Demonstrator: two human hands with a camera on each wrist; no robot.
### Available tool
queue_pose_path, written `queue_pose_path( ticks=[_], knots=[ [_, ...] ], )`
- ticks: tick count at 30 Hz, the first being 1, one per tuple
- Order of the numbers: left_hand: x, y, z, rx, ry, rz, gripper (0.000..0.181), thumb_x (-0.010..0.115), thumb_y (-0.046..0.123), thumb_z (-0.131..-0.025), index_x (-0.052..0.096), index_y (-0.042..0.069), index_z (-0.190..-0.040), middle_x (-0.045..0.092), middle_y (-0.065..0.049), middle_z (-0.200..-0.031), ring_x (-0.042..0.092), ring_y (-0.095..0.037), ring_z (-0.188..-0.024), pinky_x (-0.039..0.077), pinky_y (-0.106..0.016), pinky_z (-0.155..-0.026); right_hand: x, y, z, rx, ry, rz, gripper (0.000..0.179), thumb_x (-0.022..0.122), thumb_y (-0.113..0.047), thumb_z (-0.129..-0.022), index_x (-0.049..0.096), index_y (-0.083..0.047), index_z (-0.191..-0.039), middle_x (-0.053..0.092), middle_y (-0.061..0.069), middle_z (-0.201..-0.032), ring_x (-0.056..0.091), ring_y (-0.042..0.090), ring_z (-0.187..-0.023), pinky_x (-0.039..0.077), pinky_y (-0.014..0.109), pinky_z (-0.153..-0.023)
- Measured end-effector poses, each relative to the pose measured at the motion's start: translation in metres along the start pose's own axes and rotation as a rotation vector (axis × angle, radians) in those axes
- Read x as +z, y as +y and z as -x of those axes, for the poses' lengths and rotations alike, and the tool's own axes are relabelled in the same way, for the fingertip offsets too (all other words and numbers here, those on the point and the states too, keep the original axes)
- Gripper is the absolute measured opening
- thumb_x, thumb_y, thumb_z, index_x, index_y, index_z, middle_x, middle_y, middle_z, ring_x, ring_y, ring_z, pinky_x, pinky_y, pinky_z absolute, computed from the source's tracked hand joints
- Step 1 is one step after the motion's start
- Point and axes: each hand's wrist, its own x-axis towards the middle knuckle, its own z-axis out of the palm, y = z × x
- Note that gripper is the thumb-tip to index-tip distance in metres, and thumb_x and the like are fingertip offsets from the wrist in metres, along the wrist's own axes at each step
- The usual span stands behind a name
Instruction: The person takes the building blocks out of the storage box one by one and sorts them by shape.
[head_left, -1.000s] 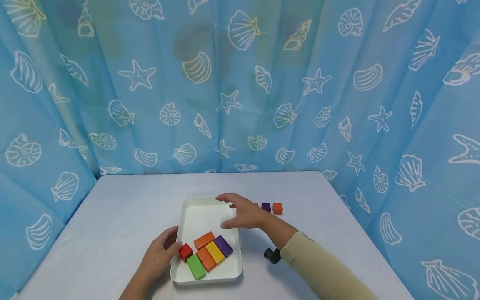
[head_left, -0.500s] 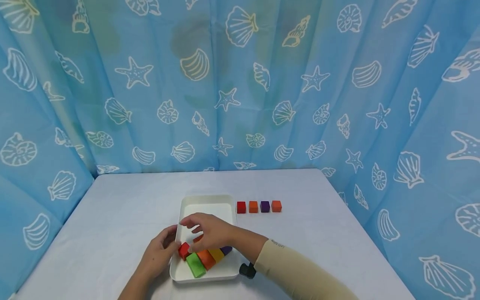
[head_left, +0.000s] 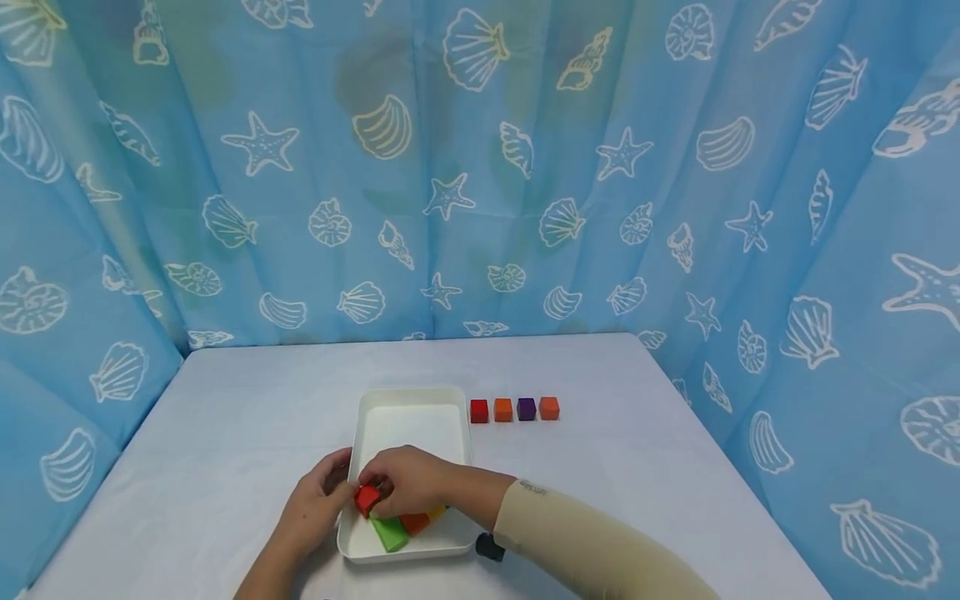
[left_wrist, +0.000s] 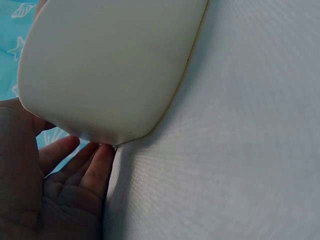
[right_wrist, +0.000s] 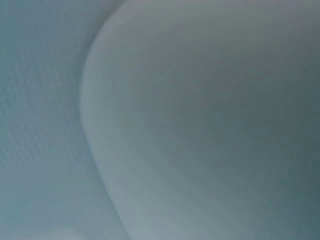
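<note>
A red cube (head_left: 367, 500) is at the left side of the white tray (head_left: 411, 398), in the head view. My right hand (head_left: 411, 482) reaches over the tray from the right and pinches this cube between thumb and fingers. My left hand (head_left: 311, 504) holds the tray by its left side. In the left wrist view, the left fingers (left_wrist: 97, 172) lie against the outside of the tray wall (left_wrist: 100, 75). Beneath my right hand lie a green block (head_left: 390, 533) and an orange block (head_left: 415, 522), with a bit of a yellow block (head_left: 437, 512) showing. Blocks farther under that hand are hidden.
Right of the tray's far end, a row of small cubes stands on the white table: red (head_left: 479, 411), orange (head_left: 503, 409), purple (head_left: 527, 408) and orange-red (head_left: 549, 407). A black object (head_left: 490, 547) shows below my right sleeve. Blue shell-print curtains (head_left: 450, 167) surround the table.
My right hand has moved from the tray's right rim, left and toward me, and its fingers have closed on the red cube. The row of cubes is uncovered. My left hand keeps its hold.
</note>
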Motion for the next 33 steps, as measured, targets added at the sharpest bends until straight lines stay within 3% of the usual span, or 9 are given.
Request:
queue_pose_path(
  ticks=[10, 14, 24, 33],
  knots=[
    [0.003, -0.002, 0.002, -0.032, 0.02, -0.001, 0.058, 0.064, 0.012, -0.102, 0.046, -0.003, -0.156, 0.055, -0.026, -0.153, 0.052, -0.043, -0.142, 0.043, -0.059, -0.116, -0.009, -0.001, 0.002, 0.037, 0.02, 0.045, 0.029, 0.085, -0.02, -0.094, 0.076, -0.017, -0.121, 0.066, -0.015, -0.099, 0.061, -0.001, -0.089, 0.054, 0.014, -0.082],
    [0.004, -0.001, 0.003, -0.026, 0.032, -0.015, 0.058, 0.064, 0.012, -0.103, 0.045, -0.004, -0.156, 0.054, -0.028, -0.153, 0.052, -0.044, -0.142, 0.044, -0.059, -0.115, -0.02, 0.002, 0.007, 0.079, 0.076, 0.045, 0.031, 0.088, -0.024, -0.092, 0.076, -0.019, -0.12, 0.066, -0.015, -0.1, 0.062, 0.0, -0.091, 0.056, 0.015, -0.083],
    [0.007, 0.0, 0.0, -0.04, 0.036, -0.021, 0.06, 0.065, 0.013, -0.103, 0.044, -0.003, -0.157, 0.051, -0.028, -0.156, 0.049, -0.045, -0.143, 0.042, -0.059, -0.117, -0.057, 0.021, 0.029, 0.074, 0.216, -0.064, 0.032, 0.085, -0.019, -0.094, 0.075, -0.015, -0.124, 0.071, -0.012, -0.11, 0.069, 0.005, -0.105, 0.059, 0.021, -0.089],
    [0.005, 0.005, 0.0, -0.055, 0.029, -0.025, 0.061, 0.065, 0.014, -0.104, 0.043, -0.003, -0.158, 0.048, -0.028, -0.158, 0.047, -0.045, -0.145, 0.041, -0.059, -0.118, -0.083, 0.039, 0.048, 0.108, 0.335, -0.1, 0.035, 0.083, -0.02, -0.095, 0.073, -0.013, -0.129, 0.071, -0.006, -0.113, 0.07, 0.014, -0.11, 0.061, 0.027, -0.091]
  ],
)
